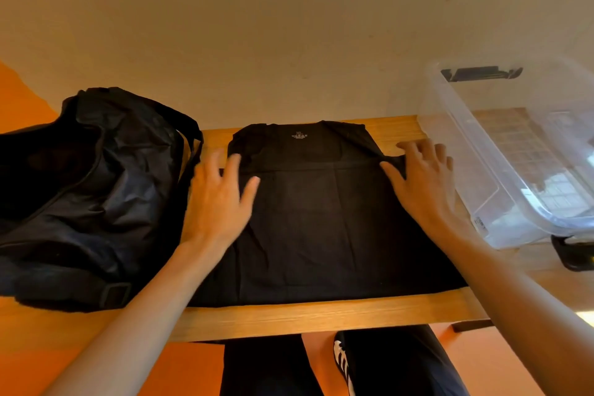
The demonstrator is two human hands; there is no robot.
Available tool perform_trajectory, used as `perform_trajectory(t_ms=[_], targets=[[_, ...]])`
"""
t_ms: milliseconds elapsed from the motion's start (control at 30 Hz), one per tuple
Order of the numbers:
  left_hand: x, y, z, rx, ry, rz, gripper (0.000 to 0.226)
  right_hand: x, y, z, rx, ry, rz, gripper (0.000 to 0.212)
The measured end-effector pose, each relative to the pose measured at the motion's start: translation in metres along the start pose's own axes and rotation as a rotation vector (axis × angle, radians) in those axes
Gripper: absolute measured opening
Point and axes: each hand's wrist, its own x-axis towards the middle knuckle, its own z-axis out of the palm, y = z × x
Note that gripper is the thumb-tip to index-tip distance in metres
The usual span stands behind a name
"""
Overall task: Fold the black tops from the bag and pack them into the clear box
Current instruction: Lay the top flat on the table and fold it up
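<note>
A black top lies spread flat on the wooden table, its neck label facing up at the far end. My left hand rests flat on the top's left side near the sleeve, fingers straight and spread. On the right sleeve lies my right hand, fingers also straight. The black bag slumps at the left, touching the top's edge. The clear box stands at the right; I see no clothes in it.
A plain wall rises just behind the table's far edge. The box has black latches at its far and near ends. Below the table's front edge are my dark trousers and a striped shoe on an orange floor.
</note>
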Motion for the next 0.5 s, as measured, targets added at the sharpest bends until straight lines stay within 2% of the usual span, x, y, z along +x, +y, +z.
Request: perform_trajectory(t_ms=[100, 200, 300, 500], targets=[[-0.013, 0.023, 0.005, -0.002, -0.216, 0.153, 0.073, -0.008, -0.022, -0.004, -0.071, -0.166, -0.177, 0.067], [-0.02, 0.034, 0.019, 0.044, -0.363, 0.182, 0.082, -0.015, -0.045, 0.003, -0.108, -0.339, -0.277, 0.078], [-0.022, 0.029, 0.026, 0.075, -0.414, 0.142, 0.087, -0.02, -0.05, 0.013, -0.116, -0.433, -0.258, 0.084], [-0.026, 0.012, 0.023, 0.128, -0.407, 0.107, 0.092, -0.015, -0.027, 0.013, -0.114, -0.469, -0.2, 0.08]])
